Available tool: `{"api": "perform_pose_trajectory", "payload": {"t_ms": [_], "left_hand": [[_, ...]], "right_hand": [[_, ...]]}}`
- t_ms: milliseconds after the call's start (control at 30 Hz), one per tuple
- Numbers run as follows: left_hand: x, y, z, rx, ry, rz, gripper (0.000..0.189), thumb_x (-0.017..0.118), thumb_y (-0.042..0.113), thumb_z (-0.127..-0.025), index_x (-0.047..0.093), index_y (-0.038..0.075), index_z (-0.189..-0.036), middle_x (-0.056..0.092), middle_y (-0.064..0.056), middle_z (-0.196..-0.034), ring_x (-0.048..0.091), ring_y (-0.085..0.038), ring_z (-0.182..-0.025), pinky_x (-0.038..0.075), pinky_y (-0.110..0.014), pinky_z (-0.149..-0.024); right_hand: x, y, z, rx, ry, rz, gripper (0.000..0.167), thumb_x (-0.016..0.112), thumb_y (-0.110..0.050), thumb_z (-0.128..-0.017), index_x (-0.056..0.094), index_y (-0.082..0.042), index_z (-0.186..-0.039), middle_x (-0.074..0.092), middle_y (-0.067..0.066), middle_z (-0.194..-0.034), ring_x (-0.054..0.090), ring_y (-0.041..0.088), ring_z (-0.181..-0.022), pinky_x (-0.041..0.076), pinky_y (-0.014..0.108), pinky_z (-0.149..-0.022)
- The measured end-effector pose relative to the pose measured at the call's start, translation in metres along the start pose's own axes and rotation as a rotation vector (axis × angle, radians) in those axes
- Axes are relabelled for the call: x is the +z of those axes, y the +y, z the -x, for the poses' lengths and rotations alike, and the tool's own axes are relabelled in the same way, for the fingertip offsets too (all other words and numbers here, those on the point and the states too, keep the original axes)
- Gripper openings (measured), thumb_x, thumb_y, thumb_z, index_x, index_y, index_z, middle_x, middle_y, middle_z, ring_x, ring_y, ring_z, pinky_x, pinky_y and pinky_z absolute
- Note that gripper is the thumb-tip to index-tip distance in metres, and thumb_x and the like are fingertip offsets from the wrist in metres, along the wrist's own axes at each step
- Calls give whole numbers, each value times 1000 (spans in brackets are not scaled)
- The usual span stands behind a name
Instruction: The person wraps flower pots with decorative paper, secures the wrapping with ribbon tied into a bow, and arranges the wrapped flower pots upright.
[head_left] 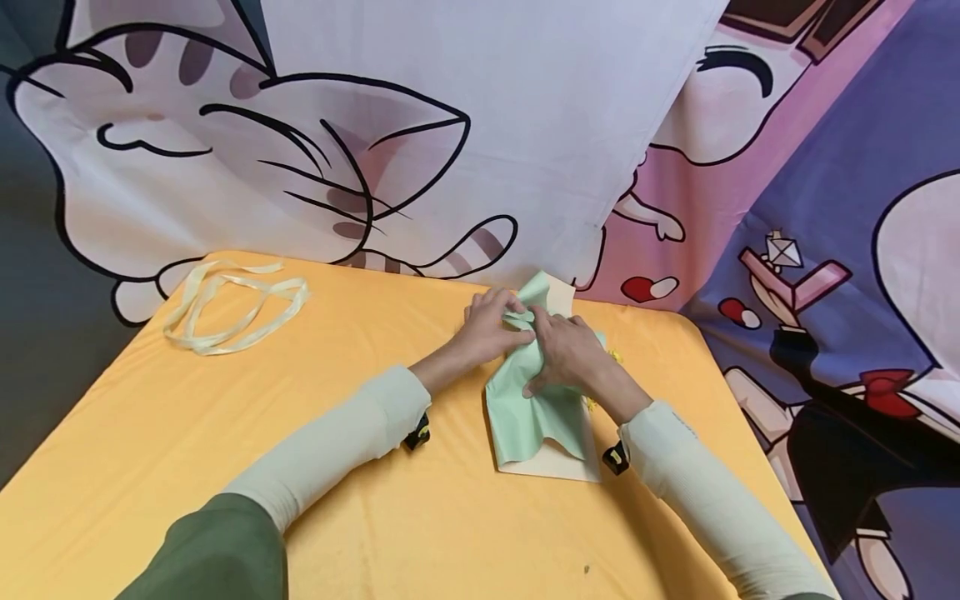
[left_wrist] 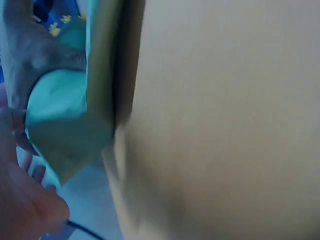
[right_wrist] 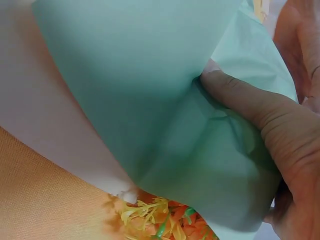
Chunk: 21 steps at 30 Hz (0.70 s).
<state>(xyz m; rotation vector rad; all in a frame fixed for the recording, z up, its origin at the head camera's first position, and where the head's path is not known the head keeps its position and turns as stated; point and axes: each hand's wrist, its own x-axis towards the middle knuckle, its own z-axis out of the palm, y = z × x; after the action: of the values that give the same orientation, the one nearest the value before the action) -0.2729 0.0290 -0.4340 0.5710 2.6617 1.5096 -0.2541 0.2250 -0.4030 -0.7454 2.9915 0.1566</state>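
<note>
Mint-green wrapping paper (head_left: 517, 417), creased and gathered near its upper part, lies over a cream sheet (head_left: 551, 465) on the table. My left hand (head_left: 491, 325) pinches the gathered green paper from the left. From the right, my right hand (head_left: 576, 357) grips the same bunched part, its thumb (right_wrist: 240, 95) pressed into a fold in the right wrist view. Yellow and orange artificial flowers (right_wrist: 160, 220) with green bits stick out from under the paper's edge. Whatever the paper covers is hidden, and some fingertips are out of sight behind the folds.
A loosely coiled cream ribbon (head_left: 198, 342) lies at the table's far left. The yellow-orange tablecloth (head_left: 375, 500) spreads to a cartoon-printed curtain (head_left: 540, 150) behind and on the right. A tiny dark speck (head_left: 587, 569) lies near the front.
</note>
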Motion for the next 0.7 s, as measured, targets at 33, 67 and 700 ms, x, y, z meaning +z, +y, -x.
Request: {"api": "perform_pose_trajectory", "payload": {"t_ms": [33,67,700], "left_hand": [[-3,3,-1,60,-54,-8,43,79,29,-102,56,10,-133,61,-14,-145,51,-36,-142,37,-54,-126],[-5,3,-4,114,-104,-24,41,75,26,-105,55,9,-136,62,-14,-146,52,-36,-144,38,-52,-129],[-21,14,-28,314,-439,-441,41,51,37,-117,60,13,-149,66,-6,-148,64,-26,-129,48,-50,-113]], "right_hand": [[0,1,0,2,4,-7,151,108,-69,-60,26,-3,-168,69,18,-155,66,37,-142,46,64,-127],[1,1,0,3,9,-15,152,108,-69,-60,25,-2,-168,69,18,-155,66,37,-143,45,64,-128],[11,-39,34,78,430,196,100,110,-38,-65,48,3,-132,53,23,-120,50,39,-105,48,45,-88]]}}
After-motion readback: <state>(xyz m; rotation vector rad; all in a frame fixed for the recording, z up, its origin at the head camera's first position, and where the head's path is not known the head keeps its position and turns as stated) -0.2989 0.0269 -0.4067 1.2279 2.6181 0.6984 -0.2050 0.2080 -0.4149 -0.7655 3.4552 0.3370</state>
